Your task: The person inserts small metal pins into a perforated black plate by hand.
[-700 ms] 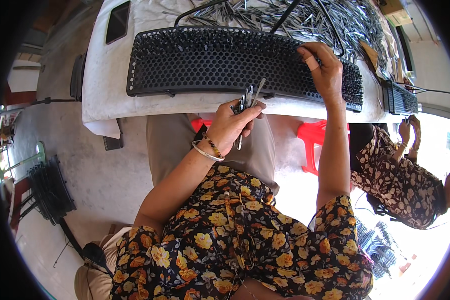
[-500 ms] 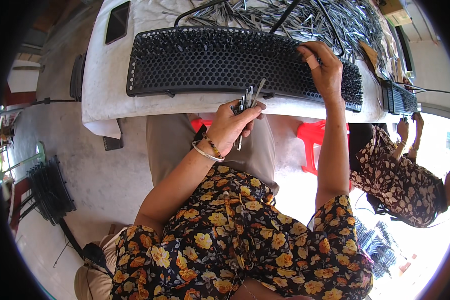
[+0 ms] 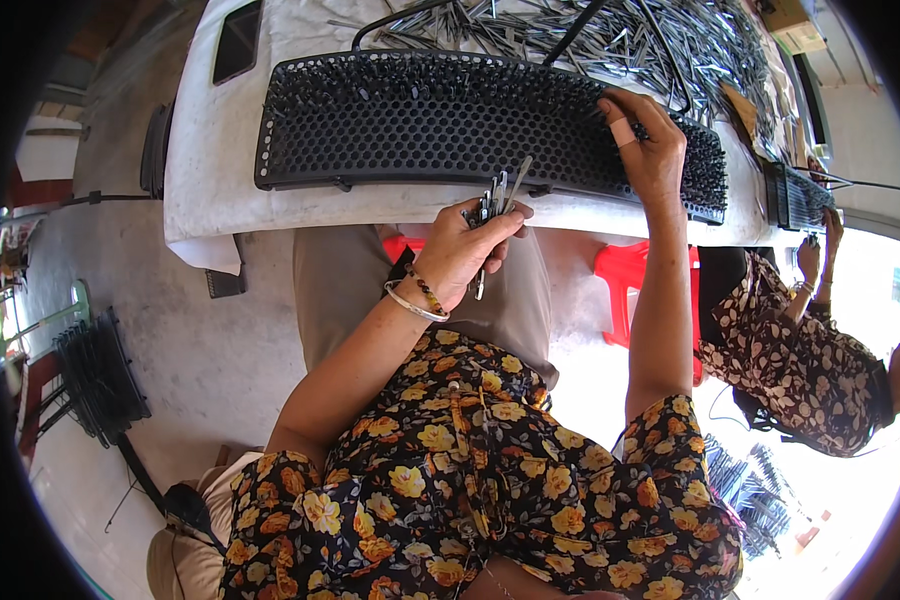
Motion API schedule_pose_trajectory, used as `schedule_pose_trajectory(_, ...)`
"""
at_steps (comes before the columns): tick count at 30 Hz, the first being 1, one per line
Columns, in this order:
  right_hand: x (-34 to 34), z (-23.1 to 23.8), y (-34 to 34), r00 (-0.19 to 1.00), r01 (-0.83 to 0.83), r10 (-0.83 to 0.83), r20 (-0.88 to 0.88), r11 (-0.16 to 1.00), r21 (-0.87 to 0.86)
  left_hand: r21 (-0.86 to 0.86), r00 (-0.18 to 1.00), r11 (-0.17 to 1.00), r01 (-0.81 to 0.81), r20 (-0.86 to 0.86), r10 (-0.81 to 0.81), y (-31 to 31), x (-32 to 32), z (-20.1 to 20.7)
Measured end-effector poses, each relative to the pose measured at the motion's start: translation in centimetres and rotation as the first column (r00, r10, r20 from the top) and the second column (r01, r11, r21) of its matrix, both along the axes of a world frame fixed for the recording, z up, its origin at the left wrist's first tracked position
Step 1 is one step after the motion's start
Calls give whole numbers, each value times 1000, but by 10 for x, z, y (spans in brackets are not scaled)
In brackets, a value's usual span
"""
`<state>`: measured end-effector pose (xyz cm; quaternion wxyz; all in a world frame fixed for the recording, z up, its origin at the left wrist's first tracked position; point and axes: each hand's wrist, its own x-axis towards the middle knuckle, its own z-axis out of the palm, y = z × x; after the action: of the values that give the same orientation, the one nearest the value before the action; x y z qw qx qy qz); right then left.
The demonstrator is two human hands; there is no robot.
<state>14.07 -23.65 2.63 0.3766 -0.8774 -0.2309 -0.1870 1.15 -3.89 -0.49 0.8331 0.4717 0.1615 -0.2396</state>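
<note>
My left hand [image 3: 467,250] is closed round a bunch of thin metal strips [image 3: 494,203], just off the near edge of the table. In front of it lies a long black rack [image 3: 410,140] full of round holes. Strips stand packed in the holes along its far side and right end, while the middle and near rows are bare. At the rack's right part my right hand [image 3: 652,140], with a plaster on one finger, pinches down among the holes. What its fingertips hold, if anything, is too small to make out.
Behind the rack a big heap of loose strips [image 3: 610,40] covers the white-covered table [image 3: 300,212]. A phone [image 3: 237,42] lies at the far left. Below stands a red stool [image 3: 625,290]. On the right a co-worker [image 3: 800,350] handles another rack [image 3: 798,195].
My right hand has shifted slightly, its fingers still at the rack's holes. The left hand keeps its bunch of strips in place. At the right, the co-worker's hands have moved a little.
</note>
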Motion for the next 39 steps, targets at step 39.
schedule_pose_trajectory(39,-2,-12,-8,965,72,34,259,918,-389,-23,999,999,24,35,-23,4,-6,-1)
